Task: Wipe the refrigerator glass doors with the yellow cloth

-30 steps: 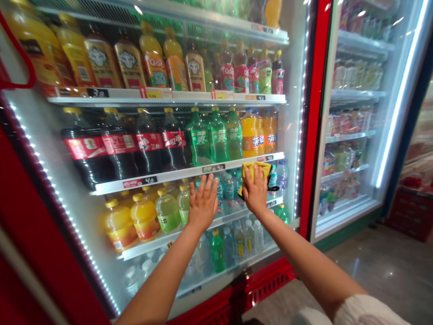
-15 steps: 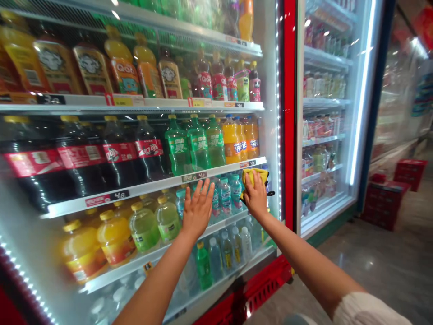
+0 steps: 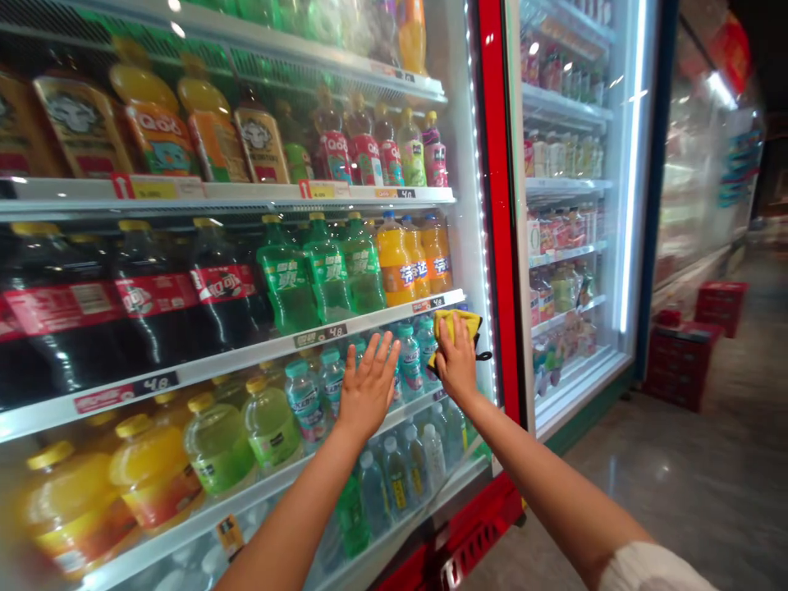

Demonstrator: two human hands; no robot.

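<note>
Head view: right hand (image 3: pixel 455 361) laid over a yellow cloth (image 3: pixel 473 325), fingers extended and a little apart, palm side to the cloth, which sits between the hand and the glass door (image 3: pixel 463 176) of a drinks cooler. Cloth is bunched or folded, dark-edged, with a black loop (image 3: pixel 484 356) sticking out at its right. Left hand (image 3: pixel 368 390) is left of the cloth and slightly lower, open, fingers straight and slightly fanned, nothing in it; its palm faces the door and seems to rest flat on the glass, though the contact itself is hidden from this angle. Pale sleeve (image 3: pixel 652 566) on the right arm, well below the cloth.

Behind the glass, just above the cloth, runs a white shelf edge (image 3: pixel 382 318) with price tags (one reads 4.8). Above and left of the cloth on that shelf: orange soda bottles (image 3: pixel 397 258), then green bottles (image 3: pixel 329 271), then dark bottles (image 3: pixel 225 287) with red labels. Lower left of the cloth, turquoise-capped bottles (image 3: pixel 304 398); farther left, yellow-capped juice bottles (image 3: pixel 215 447). Below the cloth, clear bottles (image 3: pixel 397 476) on a lower shelf.

Right of the cloth, the red door frame (image 3: pixel 500 213), then a second lit cooler (image 3: pixel 570 185). Well off to its right, red boxes (image 3: pixel 677 365) on a shiny grey floor (image 3: pixel 616 476).
</note>
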